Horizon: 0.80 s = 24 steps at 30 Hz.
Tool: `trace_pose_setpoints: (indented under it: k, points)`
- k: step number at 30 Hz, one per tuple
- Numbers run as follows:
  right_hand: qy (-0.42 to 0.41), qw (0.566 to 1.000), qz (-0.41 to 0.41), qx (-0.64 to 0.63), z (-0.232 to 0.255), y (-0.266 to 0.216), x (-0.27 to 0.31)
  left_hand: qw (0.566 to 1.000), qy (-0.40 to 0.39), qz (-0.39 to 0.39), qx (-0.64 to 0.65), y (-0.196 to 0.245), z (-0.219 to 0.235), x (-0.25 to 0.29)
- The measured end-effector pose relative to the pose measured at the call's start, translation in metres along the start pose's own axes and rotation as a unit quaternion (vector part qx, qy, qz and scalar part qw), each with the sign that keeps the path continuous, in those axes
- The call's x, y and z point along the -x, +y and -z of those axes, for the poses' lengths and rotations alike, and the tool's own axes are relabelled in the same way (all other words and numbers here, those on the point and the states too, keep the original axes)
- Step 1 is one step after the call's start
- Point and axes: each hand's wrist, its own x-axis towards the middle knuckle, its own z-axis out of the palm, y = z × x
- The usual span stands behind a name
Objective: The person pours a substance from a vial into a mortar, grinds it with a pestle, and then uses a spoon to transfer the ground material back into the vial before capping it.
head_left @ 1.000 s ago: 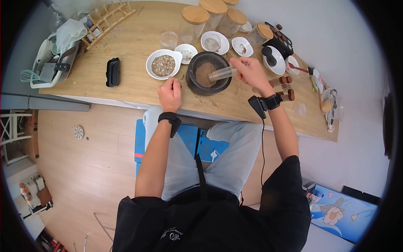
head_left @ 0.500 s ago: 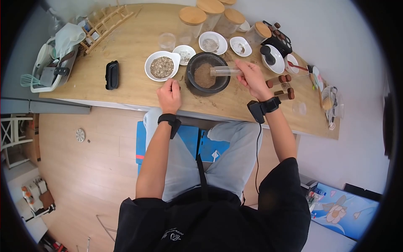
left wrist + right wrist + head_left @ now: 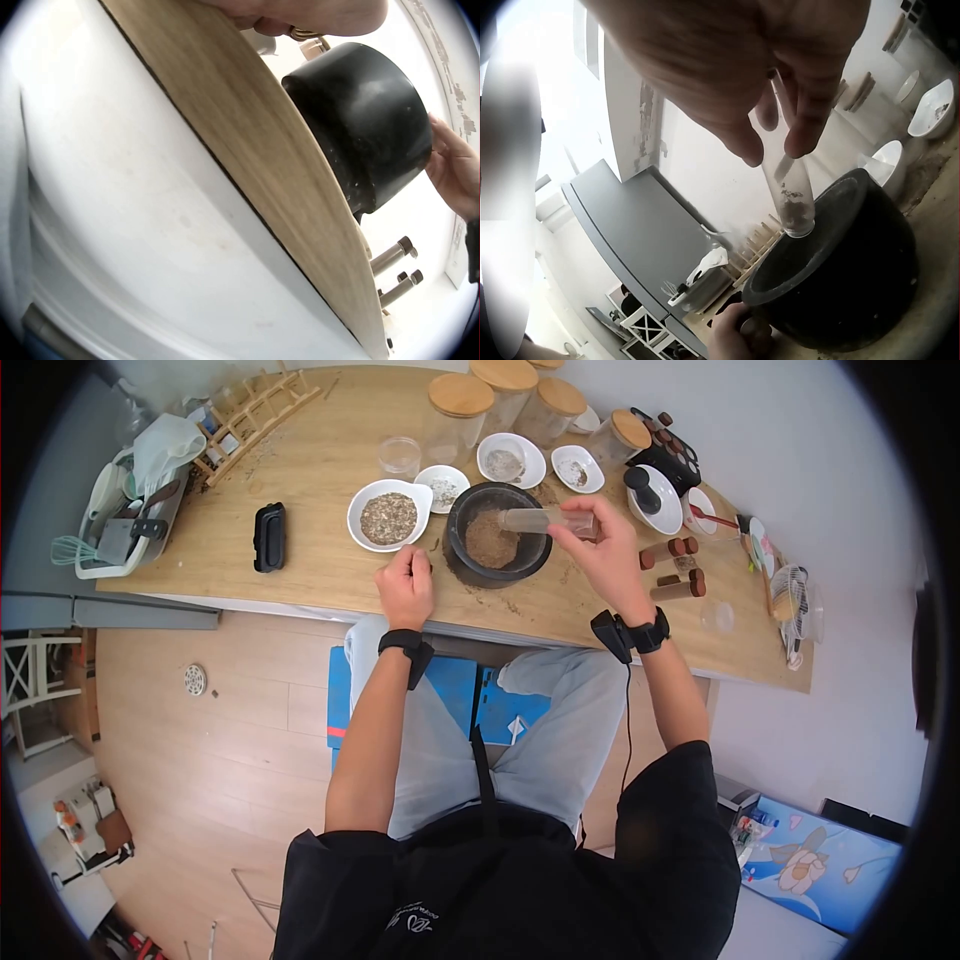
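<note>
My right hand [image 3: 608,553] pinches a clear test tube [image 3: 538,522] between thumb and fingers. The tube lies almost level in the head view, its mouth end over a black mortar [image 3: 456,565]. Brown powder [image 3: 490,542] covers the inside bottom of the mortar. In the right wrist view, some brown powder clings inside the tube's [image 3: 789,191] lower end, right at the mortar's rim. My left hand [image 3: 405,585] rests on the table's front edge with fingers curled in, left of the mortar, holding nothing visible. A ring [image 3: 304,34] shows on it in the left wrist view.
Left of the mortar sits a white bowl [image 3: 388,518] of coarse grains. Behind stand small white dishes [image 3: 443,488] and wood-lidded jars [image 3: 458,425]. Capped tubes [image 3: 676,589] lie at the right, near a bowl [image 3: 655,510] holding a black pestle. A black case [image 3: 269,538] lies left.
The test tube has swung from a downward slant to nearly level, its mouth end rising from the powder. The right hand has turned with it. My left hand stays put.
</note>
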Motion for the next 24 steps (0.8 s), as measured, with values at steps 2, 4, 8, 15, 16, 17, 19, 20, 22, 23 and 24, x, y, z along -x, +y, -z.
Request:
trace_pose_setpoints:
  k: [2, 4, 8, 15, 16, 17, 19, 20, 22, 23, 24]
  points:
    - [-0.043, 0.997, 0.038, 0.053, 0.005, -0.018, 0.005, 1.0, 0.003, 0.0, 0.0, 0.0, 0.0, 0.0]
    - [-0.084, 0.988, 0.074, 0.106, 0.006, -0.024, 0.011, 1.0, 0.005, -0.006, 0.0, -0.001, -0.001, 0.0]
    - [-0.097, 0.985, 0.089, 0.112, 0.006, -0.024, 0.02, 1.0, 0.002, -0.004, -0.003, -0.001, 0.0, 0.0]
    - [-0.069, 0.991, 0.081, 0.088, 0.007, -0.024, 0.018, 1.0, 0.007, -0.013, -0.001, -0.004, -0.002, -0.001]
    - [-0.069, 0.991, 0.081, 0.088, 0.006, -0.023, 0.018, 1.0, 0.008, -0.015, 0.0, -0.005, -0.001, 0.0]
    - [-0.066, 0.992, 0.072, 0.079, 0.007, -0.022, 0.017, 1.0, 0.008, -0.015, 0.0, -0.005, -0.002, 0.001]
    - [-0.062, 0.993, 0.065, 0.071, 0.007, -0.02, 0.016, 1.0, 0.01, -0.017, -0.006, -0.005, -0.002, 0.0]
    - [-0.057, 0.994, 0.061, 0.066, 0.007, -0.018, 0.017, 1.0, 0.011, -0.018, -0.007, -0.005, -0.001, 0.0]
    - [-0.052, 0.995, 0.056, 0.061, 0.006, -0.015, 0.019, 1.0, 0.006, -0.009, -0.002, -0.004, -0.001, 0.0]
    - [-0.04, 0.997, 0.053, 0.046, 0.006, -0.013, 0.02, 1.0, 0.006, -0.01, -0.002, -0.003, -0.002, 0.0]
    - [-0.028, 0.998, 0.049, 0.03, 0.006, -0.012, 0.021, 1.0, 0.007, -0.008, 0.0, -0.003, -0.002, 0.0]
